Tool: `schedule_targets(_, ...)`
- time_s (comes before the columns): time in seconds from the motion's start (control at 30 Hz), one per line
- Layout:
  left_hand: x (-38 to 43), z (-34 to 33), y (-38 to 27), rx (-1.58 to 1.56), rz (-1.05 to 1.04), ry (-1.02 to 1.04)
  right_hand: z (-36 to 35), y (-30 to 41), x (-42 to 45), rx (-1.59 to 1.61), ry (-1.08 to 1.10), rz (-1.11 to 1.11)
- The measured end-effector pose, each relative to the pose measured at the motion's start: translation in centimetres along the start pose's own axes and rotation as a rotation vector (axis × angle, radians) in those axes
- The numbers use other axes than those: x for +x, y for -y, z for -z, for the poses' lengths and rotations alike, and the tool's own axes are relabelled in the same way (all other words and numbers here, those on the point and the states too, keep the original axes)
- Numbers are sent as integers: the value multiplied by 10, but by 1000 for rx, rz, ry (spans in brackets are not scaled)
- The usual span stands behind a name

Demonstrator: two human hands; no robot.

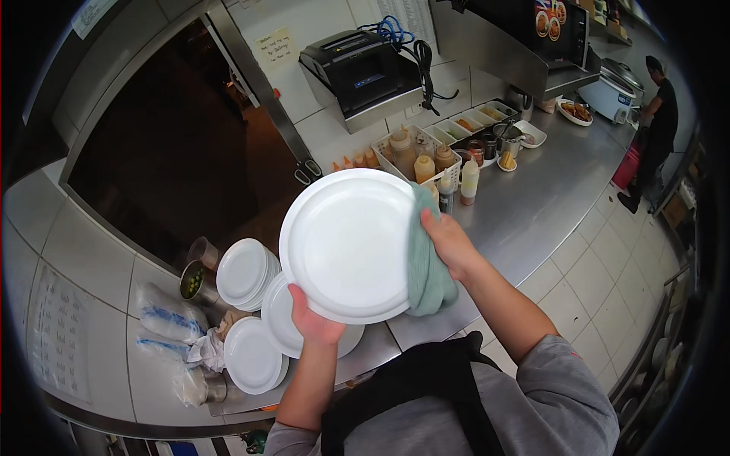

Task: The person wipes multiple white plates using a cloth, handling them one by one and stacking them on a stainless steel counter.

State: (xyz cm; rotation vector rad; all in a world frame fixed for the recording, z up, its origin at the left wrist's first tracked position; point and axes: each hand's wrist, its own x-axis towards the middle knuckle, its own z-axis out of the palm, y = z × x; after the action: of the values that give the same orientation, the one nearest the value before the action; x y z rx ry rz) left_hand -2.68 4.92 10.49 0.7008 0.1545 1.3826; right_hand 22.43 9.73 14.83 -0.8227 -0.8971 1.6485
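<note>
A large white round plate [355,245] is held up, tilted, in front of me. My left hand [317,319] grips its lower left rim, thumb on the upper face. At the right rim, my right hand [450,242] pinches the plate through a folded green cloth [426,262] that hangs down past the edge. Beneath and to the left, more white plates lie on the steel counter: a tall stack of smaller ones [242,272], a low stack [254,356] nearer me, and larger ones [278,316] partly hidden by the held plate and my left hand.
Sauce bottles in a white basket [450,171], a topping tray [465,126] and small dishes line the steel counter [527,188]. A black receipt printer [359,68] sits on a wall shelf. Plastic bags [171,319] lie at left. A person [656,125] stands by a large cooker [610,94].
</note>
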Motion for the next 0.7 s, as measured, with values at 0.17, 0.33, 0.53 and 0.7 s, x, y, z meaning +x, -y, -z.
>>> schedule_targets(0.17, 8, 19, -28, 379, 205, -287, -6, -18, -55, -594, 351, 632)
schedule_targets(0.33, -8, 0, -69, 301, 544, -386, 12, -46, -64, -1449, 533, 1453)
schedule_targets(0.53, -21, -6, -25, 506, 240, -389, 0, -97, -64, -1780, 434, 853)
schedule_targets(0.7, -31, -4, -1, 663, 252, -267, -46, -76, 9, -1591, 85, 901)
